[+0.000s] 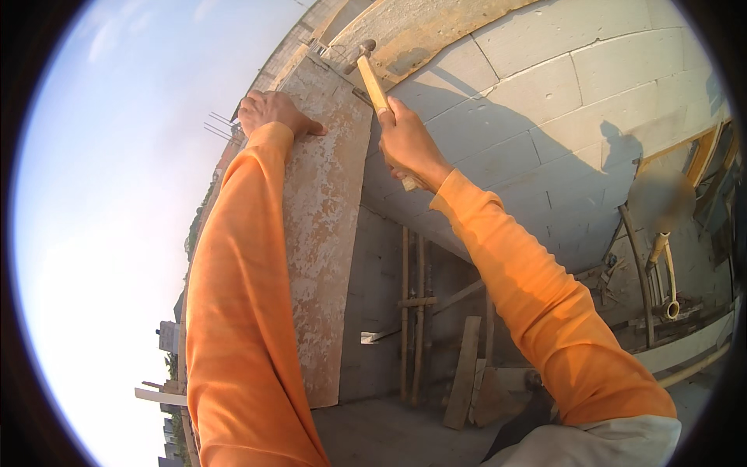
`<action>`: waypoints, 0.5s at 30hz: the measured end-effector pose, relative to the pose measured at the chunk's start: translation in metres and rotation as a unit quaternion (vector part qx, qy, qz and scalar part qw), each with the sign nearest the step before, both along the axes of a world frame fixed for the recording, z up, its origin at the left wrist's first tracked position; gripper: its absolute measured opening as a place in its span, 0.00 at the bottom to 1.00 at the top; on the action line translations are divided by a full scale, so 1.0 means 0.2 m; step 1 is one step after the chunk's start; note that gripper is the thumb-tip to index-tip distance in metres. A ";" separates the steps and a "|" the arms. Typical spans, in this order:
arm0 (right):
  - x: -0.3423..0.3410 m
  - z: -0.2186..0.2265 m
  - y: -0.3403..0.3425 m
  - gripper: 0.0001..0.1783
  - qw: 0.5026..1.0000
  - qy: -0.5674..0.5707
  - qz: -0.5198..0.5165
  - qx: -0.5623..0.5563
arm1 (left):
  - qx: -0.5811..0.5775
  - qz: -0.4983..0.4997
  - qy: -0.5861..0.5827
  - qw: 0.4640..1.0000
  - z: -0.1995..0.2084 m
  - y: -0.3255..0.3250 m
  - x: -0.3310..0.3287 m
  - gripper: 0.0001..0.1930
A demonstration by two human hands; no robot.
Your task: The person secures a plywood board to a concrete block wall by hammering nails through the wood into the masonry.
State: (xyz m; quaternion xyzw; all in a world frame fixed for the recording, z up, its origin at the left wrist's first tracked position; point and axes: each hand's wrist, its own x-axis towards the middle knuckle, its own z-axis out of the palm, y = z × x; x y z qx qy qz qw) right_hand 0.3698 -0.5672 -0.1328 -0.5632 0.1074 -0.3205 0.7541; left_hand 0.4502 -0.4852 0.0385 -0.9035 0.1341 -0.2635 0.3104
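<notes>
My right hand is closed round the wooden handle of a hammer, whose dark metal head is up at the wall's upper edge, by the top right corner of a board. The board is long, wide and weathered, with patchy pale residue over brown, and it stands on end in front of me. Over its left edge, near the top, my left hand grips it, thumb lying across the face. The fingertips on the far side of that edge are partly hidden.
A pale block wall runs off to the right, under a concrete beam. Below are upright poles, loose planks and, at right, a dark curved pole. Thin rebar sticks out at left, with open sky beyond.
</notes>
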 end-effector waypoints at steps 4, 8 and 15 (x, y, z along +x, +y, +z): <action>-0.15 0.07 -0.03 0.29 0.997 0.025 0.076 0.019 | -0.008 0.013 0.001 1.000 0.00 0.02 0.04 0.47; -0.06 0.03 -0.03 0.30 0.992 -0.071 -0.094 0.039 | -0.005 -0.004 -0.004 1.000 0.00 -0.02 0.01 0.47; -0.09 0.00 0.02 0.28 0.992 0.037 0.118 0.032 | -0.005 0.022 0.018 1.000 0.00 0.02 0.03 0.47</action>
